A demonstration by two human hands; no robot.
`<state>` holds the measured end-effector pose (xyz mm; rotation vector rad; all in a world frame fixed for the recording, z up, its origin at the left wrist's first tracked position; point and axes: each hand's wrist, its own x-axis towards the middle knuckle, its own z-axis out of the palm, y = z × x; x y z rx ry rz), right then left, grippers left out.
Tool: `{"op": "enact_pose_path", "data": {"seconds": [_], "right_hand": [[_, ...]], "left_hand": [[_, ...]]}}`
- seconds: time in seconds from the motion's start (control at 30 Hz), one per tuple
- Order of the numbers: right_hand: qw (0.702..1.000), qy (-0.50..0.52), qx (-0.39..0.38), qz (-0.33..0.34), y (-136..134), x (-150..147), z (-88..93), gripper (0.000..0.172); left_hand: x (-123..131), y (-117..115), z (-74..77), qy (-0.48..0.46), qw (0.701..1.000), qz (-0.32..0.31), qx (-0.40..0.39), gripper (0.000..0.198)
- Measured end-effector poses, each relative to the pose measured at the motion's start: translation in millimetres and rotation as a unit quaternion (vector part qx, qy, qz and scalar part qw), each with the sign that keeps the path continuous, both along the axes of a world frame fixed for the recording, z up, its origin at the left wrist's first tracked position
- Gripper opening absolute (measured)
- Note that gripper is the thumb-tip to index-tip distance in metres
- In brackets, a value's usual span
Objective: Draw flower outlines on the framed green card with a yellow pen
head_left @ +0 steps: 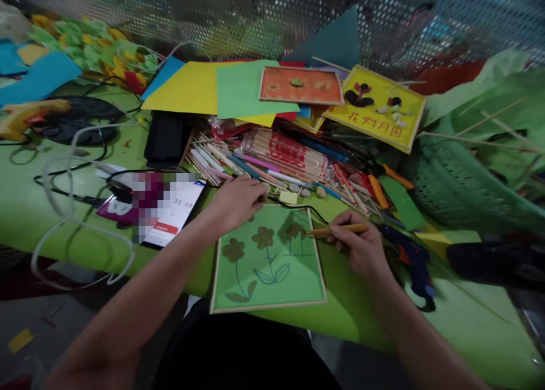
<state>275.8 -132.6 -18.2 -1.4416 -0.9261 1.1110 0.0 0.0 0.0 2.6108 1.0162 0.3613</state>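
Observation:
A green framed picture (272,288) with three drawn flowers lies on the green table in front of me. My left hand (238,200) rests on its upper left corner, fingers curled down against the frame edge and the table. My right hand (360,242) is closed round a yellow-orange pencil (336,229), whose tip touches the picture's right edge near the third flower.
A phone (176,211) showing 33:09 lies left of the picture among cables (63,208). Behind are bundled sticks and pens (289,154), coloured paper sheets (204,86), and two framed crafts (377,106). A blue glue gun (413,262) and a green basket (451,180) sit right.

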Motion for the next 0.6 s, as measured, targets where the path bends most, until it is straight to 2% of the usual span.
{"op": "enact_pose_path", "data": {"seconds": [0.07,0.1,0.2,0.33,0.43,0.6], "right_hand": [[0.991,0.120,-0.006,-0.051,8,5,0.5,0.022],[0.988,0.140,-0.005,-0.056,12,7,1.1,0.023],[0.986,0.160,0.000,-0.047,20,14,3.4,0.023],[0.988,0.156,0.011,-0.018,21,16,4.0,0.024],[0.990,0.140,0.024,0.008,20,16,2.5,0.022],[0.990,0.137,0.034,0.018,20,13,-0.9,0.023]], "left_hand": [[-4,1,6.0,-0.033,0.999,0.018,0.022,0.007],[-6,1,9.6,-0.052,0.998,0.033,0.034,0.008],[-9,3,17.8,-0.104,0.988,0.089,0.066,0.012],[-14,-8,16.2,-0.131,0.981,0.119,0.076,0.011],[-27,-38,10.6,-0.136,0.982,0.115,0.068,0.011],[-58,-112,-1.2,-0.143,0.979,0.132,0.052,0.010]]}}
